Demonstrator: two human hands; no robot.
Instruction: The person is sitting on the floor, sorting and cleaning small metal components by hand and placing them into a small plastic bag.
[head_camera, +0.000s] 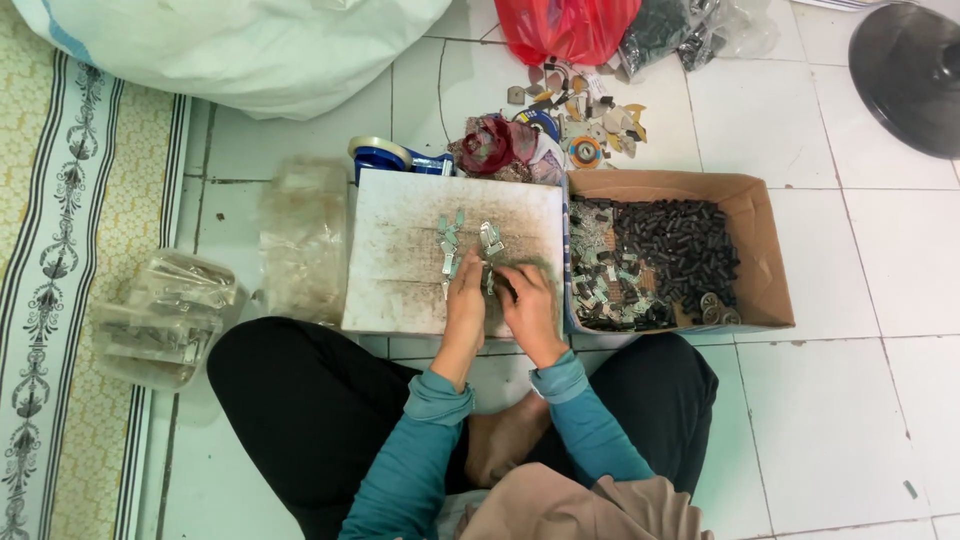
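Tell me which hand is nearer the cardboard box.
Right. The right hand works just beside the cardboard box; the left hand lies farther away, over the white board.

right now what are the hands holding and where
Both the left hand and the right hand pinch small metal pieces at their near ends over the white board; the exact grip is too small to tell.
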